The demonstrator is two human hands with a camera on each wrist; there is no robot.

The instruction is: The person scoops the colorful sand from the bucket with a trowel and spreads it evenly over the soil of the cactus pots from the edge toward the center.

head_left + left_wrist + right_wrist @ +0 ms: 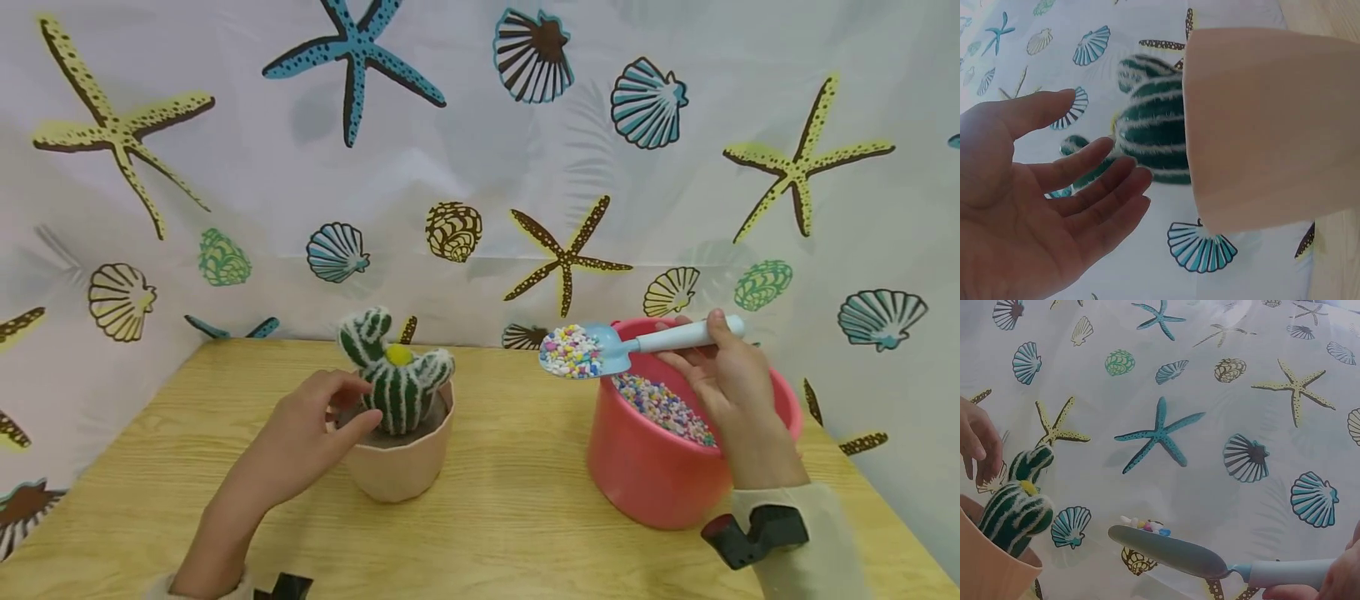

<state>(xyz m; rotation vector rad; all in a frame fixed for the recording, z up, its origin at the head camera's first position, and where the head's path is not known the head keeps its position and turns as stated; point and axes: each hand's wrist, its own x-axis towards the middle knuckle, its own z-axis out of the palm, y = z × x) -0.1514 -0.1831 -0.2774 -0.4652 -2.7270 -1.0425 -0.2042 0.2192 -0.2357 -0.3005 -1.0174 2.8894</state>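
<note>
1. Where the near edge of the view cuts off the arms, a pale right sleeve (pixel 821 546) carries a black wrist device (pixel 776 529), and a second dark device (pixel 292 586) shows at the left cuff.
2. Both hands are above the wooden desk (pixel 517 492), well apart from each other.
3. On the left, the left hand (pixel 311 437) is released: its fingers are loosely bent and hold nothing, with the fingertips just beside a knitted cactus (pixel 401 404). I cannot tell whether they touch it.
4. On the right, the right hand (pixel 731 379) grasps the handle of a light blue scoop (pixel 617 354), thumb on top and fingers beneath.
5. The peach pot (pixel 397 473) stands on the left part of the desk, and the green and white cactus rises upright from it, bearing a yellow tuft (pixel 400 355) between its two arms.
6. The pink bucket (pixel 652 479) stands on the right part of the desk, with small multicoloured pellets (pixel 663 408) inside.
7. The scoop is held above the bucket, its blade reaching past the left side of the rim and pointing left; a heap of the same kind of pellets lies in it.
8. Farthest away, a white cloth (pixel 465 150) printed with starfish and shells hangs behind everything.
</note>
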